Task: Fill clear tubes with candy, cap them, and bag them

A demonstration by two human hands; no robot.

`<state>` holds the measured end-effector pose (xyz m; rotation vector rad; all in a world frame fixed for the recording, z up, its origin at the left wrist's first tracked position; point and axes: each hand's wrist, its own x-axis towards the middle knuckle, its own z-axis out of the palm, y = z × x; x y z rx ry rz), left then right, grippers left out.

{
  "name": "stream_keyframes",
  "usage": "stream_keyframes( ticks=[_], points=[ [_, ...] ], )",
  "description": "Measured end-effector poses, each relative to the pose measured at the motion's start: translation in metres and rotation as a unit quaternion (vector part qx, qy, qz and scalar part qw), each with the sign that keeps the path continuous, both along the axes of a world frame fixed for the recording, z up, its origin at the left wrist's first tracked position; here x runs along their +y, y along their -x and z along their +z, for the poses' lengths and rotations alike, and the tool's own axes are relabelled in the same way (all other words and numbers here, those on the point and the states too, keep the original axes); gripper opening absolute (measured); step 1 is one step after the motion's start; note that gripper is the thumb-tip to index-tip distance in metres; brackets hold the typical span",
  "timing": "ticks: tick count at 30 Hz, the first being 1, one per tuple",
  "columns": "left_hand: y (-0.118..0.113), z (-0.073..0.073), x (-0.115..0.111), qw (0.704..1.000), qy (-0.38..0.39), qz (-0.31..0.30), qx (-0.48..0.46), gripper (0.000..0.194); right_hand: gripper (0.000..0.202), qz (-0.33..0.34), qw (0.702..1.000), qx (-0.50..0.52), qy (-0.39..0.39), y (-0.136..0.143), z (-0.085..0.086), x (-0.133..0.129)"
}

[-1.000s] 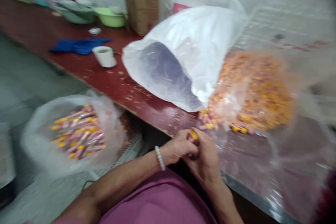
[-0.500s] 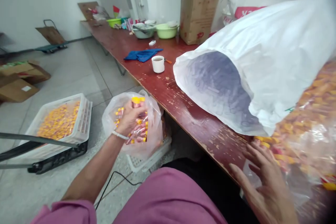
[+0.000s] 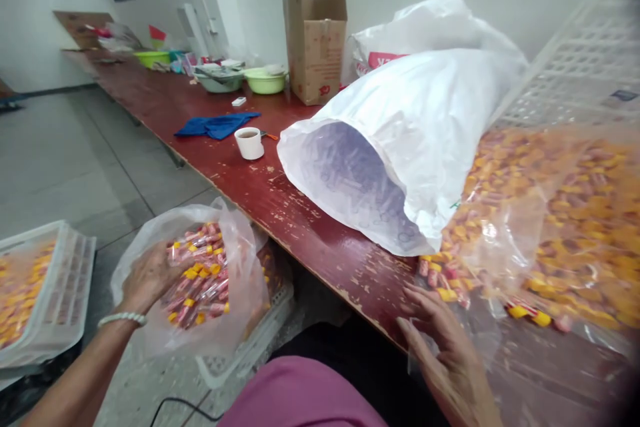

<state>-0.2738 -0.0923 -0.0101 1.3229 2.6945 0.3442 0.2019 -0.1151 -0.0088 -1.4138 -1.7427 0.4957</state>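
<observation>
My left hand reaches over the mouth of a clear plastic bag, down left of the table. Inside it lie small clear tubes with pink-red contents and yellow caps. The fingers are stretched toward the pile and partly blurred; none of the tubes shows in their grasp. At the table's near edge, my right hand has its fingers apart and holds nothing. Beside its fingertips are loose capped tubes, spilling from a large heap partly under clear plastic. A white sack lies with its mouth toward me, clear pieces within.
The worn red table runs to the far left. On it stand a cup, a blue cloth, basins and a cardboard box. A white crate of tubes stands on the floor at left; another crate sits under the bag.
The yellow-capped tubes in my left hand have been let go into the bag. The view has turned right, showing more of the heap. My right hand stays open by the table edge.
</observation>
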Motion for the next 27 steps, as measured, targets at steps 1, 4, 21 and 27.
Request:
stream_keyframes(
  ticks=[1, 4, 21, 27],
  points=[
    [-0.008, 0.008, 0.005, 0.998, -0.037, -0.029, 0.044, 0.036, 0.031, -0.002, 1.000, -0.006, 0.002, 0.000, -0.001, 0.000],
    [-0.054, 0.038, 0.029, 0.955, -0.214, -0.169, 0.119, 0.028, 0.031, -0.009, 1.000, -0.016, 0.004, 0.002, -0.002, 0.004],
    [-0.258, 0.015, 0.205, 0.833, -0.189, -0.517, 0.052, 0.053, 0.039, -0.022, 0.949, -0.311, -0.038, 0.050, 0.007, 0.177],
    [-0.260, 0.011, 0.190, 0.757, -0.134, -0.611, 0.192, 0.035, 0.032, 0.060, 0.906, -0.417, -0.040, 0.055, 0.013, 0.198]
  ],
)
